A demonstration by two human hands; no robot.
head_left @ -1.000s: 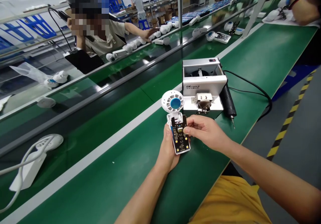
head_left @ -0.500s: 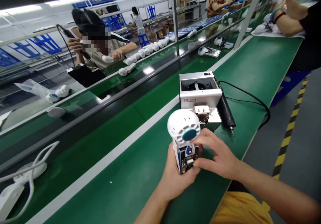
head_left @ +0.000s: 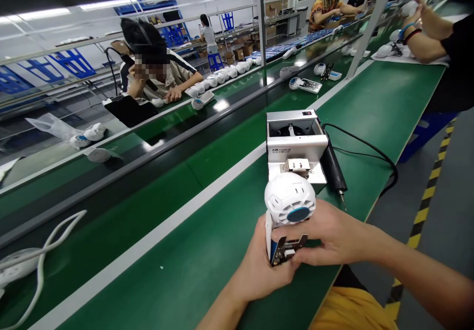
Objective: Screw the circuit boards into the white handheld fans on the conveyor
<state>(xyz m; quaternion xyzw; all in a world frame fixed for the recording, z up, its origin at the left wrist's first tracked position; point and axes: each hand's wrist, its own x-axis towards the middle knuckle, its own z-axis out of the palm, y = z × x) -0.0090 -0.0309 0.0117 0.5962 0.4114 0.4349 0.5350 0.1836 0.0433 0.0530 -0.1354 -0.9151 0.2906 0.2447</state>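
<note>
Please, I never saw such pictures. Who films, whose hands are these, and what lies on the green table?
The camera sits on a worker's head and looks down at their own bare hands. The left hand grips the handle of a small white fan, and the right hand pinches the circuit board in its open handle. On the green bench are a grey screw feeder and, beside it, a black electric screwdriver. Another person works opposite.
</note>
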